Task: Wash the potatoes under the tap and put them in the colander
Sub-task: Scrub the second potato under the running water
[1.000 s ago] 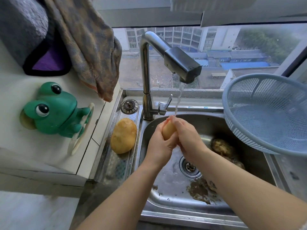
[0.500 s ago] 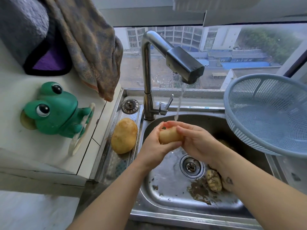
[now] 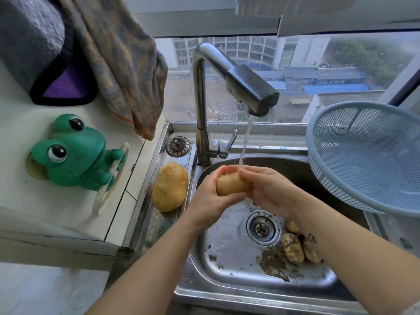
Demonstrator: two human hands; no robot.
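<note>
Pretty clearly somebody's home kitchen, high up in a flat. There's a stainless steel sink [image 3: 227, 258] with a drain strainer [image 3: 263, 228], a tall tap [image 3: 201, 98] running water, and a window [image 3: 375, 64] right behind it looking down on buildings [image 3: 295, 55]. A green frog holder [image 3: 75, 155] sits on the white tiled surface [image 3: 56, 219] at the left, a worn towel [image 3: 122, 64] hangs above, and a blue plastic colander [image 3: 368, 160] is perched at the sink's right edge. Muddy potatoes [image 3: 293, 247] and dirt lie in the basin, plus a cleaner potato [image 3: 170, 187] on the drainboard [image 3: 159, 223].
</note>
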